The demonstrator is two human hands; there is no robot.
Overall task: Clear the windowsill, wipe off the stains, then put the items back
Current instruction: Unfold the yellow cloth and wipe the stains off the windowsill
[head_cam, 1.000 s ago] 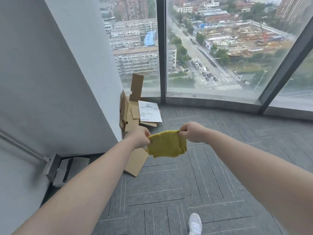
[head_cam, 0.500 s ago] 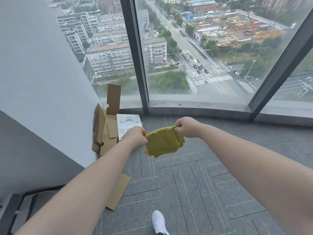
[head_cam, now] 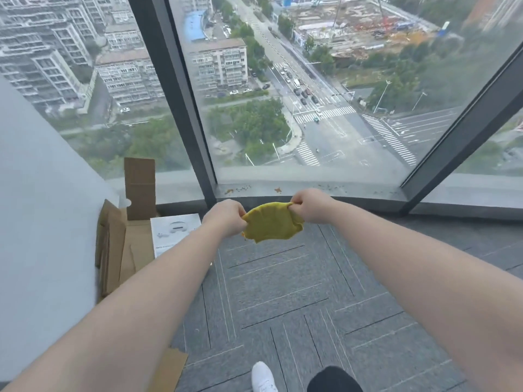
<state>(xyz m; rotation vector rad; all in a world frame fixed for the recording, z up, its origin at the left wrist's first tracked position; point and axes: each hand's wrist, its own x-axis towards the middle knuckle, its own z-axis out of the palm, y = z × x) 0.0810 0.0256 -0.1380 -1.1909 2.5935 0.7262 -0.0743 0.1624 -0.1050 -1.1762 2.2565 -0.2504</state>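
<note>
Floor-to-ceiling glass fills the upper half of the frame, with dark window frames (head_cam: 172, 89) slanting across it and a city street far below. Along its base runs the grey windowsill (head_cam: 353, 190), speckled with small brown stains (head_cam: 278, 189) just above the hands at centre.

At mid-frame both arms reach forward over the grey carpet tile floor (head_cam: 283, 292). Left hand (head_cam: 225, 217) and right hand (head_cam: 310, 206) each bunch one top corner of a yellow cloth (head_cam: 271, 224) — fingers curled tight and clamped on the fabric, so the cloth hangs stretched between them in the air, in front of the sill and not touching it.

At the left of the frame, against the pale wall (head_cam: 42, 222), flattened cardboard pieces (head_cam: 127, 236) lean and lie on the floor, with a white product box (head_cam: 174, 233) lying on them, partly hidden by the left forearm. One more cardboard scrap (head_cam: 169, 369) lies at lower centre-left. Along the bottom edge a white shoe (head_cam: 263, 377) shows, beside a dark trouser leg (head_cam: 334, 380).
</note>
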